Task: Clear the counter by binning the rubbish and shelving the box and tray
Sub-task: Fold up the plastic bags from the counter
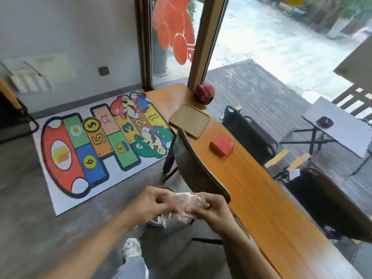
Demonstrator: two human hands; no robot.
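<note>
Both your hands pinch crumpled clear plastic wrap [184, 208] between them, left hand [153, 204], right hand [211, 212], near worktop [251, 190] edge. Red box [221, 144], tray [190, 122] farther along worktop. Wrap's contents blurred.

Two bare forearms reach forward and meet at centre. The left hand [153, 204] and right hand [211, 212] both pinch crumpled clear plastic wrap [185, 208] between curled fingers.

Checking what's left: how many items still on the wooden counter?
3: a brown rectangular tray at the far end, a round red object beyond it by the window post, and a small red box nearer. The counter's near end is out of frame.
</note>
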